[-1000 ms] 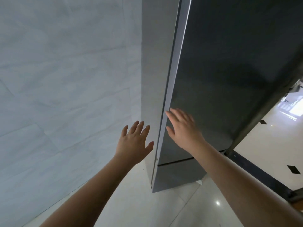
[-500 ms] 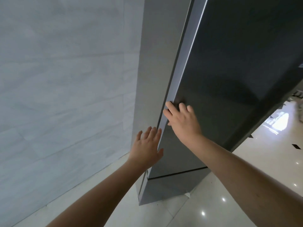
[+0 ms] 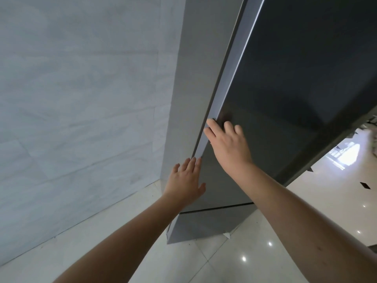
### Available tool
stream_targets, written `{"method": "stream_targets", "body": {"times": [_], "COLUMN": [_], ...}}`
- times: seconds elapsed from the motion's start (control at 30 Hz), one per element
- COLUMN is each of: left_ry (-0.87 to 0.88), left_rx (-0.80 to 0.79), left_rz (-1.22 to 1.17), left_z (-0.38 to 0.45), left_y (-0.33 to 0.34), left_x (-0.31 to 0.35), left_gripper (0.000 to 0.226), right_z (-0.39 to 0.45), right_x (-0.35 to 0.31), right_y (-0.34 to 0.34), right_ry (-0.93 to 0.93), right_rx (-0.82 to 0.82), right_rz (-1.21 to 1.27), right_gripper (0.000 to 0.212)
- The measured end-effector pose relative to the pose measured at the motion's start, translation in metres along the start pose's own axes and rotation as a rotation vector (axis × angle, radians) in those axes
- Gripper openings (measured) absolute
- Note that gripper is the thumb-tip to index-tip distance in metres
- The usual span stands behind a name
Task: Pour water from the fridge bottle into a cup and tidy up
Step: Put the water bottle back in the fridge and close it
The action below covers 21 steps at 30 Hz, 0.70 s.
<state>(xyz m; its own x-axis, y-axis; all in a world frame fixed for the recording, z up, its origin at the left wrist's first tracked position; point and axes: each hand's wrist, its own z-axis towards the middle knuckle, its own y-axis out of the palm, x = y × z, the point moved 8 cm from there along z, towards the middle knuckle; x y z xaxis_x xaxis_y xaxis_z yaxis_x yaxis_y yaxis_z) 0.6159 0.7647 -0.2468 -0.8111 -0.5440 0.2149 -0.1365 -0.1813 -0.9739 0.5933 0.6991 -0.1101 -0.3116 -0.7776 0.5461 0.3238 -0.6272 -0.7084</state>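
Observation:
A tall dark grey fridge (image 3: 295, 78) fills the upper right, its door closed. My right hand (image 3: 228, 146) lies flat against the door front, its fingertips at the door's left edge (image 3: 222, 94). My left hand (image 3: 186, 180) is lower, fingers spread, with its fingertips touching the bottom of that same edge strip. Neither hand holds anything. No bottle or cup is in sight.
A pale marbled wall (image 3: 81, 109) stands close on the left of the fridge's grey side panel (image 3: 189, 68). Glossy white floor tiles (image 3: 204, 262) run underneath, with a bright reflection at the right (image 3: 344, 158). A lower drawer front (image 3: 210, 223) sits beneath the door.
Both hands have moved up and onto the fridge: the right hand reached the door's left edge, and the left hand came across from the wall side to touch it.

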Motion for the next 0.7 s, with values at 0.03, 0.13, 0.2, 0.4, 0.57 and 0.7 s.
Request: {"method": "stream_targets", "body": {"times": [0.03, 0.13, 0.2, 0.4, 0.57, 0.7], "left_ry": [-0.003, 0.007, 0.033, 0.123, 0.184, 0.226], "left_rx": [0.002, 0.012, 0.021, 0.065, 0.029, -0.013], "left_rz": [-0.001, 0.02, 0.025, 0.071, 0.1, 0.1], "left_z": [0.0, 0.0, -0.001, -0.011, -0.038, -0.064], "left_y": [0.0, -0.003, -0.006, -0.012, 0.004, 0.019], "left_x": [0.0, 0.002, 0.008, 0.025, 0.05, 0.071], "left_gripper": [0.081, 0.081, 0.081, 0.077, 0.078, 0.076], "right_z": [-0.001, -0.003, -0.003, -0.036, -0.079, -0.117], "right_x": [0.0, 0.0, -0.001, 0.003, 0.011, 0.019], "right_y": [0.0, 0.001, -0.001, -0.009, -0.028, -0.042], "right_ry": [0.004, 0.025, 0.027, 0.016, -0.027, 0.0], "right_rx": [-0.004, -0.029, -0.049, -0.051, -0.033, -0.049], "right_rz": [0.001, 0.005, 0.017, 0.064, 0.097, 0.129], "right_gripper": [0.041, 0.043, 0.045, 0.048, 0.055, 0.056]}}
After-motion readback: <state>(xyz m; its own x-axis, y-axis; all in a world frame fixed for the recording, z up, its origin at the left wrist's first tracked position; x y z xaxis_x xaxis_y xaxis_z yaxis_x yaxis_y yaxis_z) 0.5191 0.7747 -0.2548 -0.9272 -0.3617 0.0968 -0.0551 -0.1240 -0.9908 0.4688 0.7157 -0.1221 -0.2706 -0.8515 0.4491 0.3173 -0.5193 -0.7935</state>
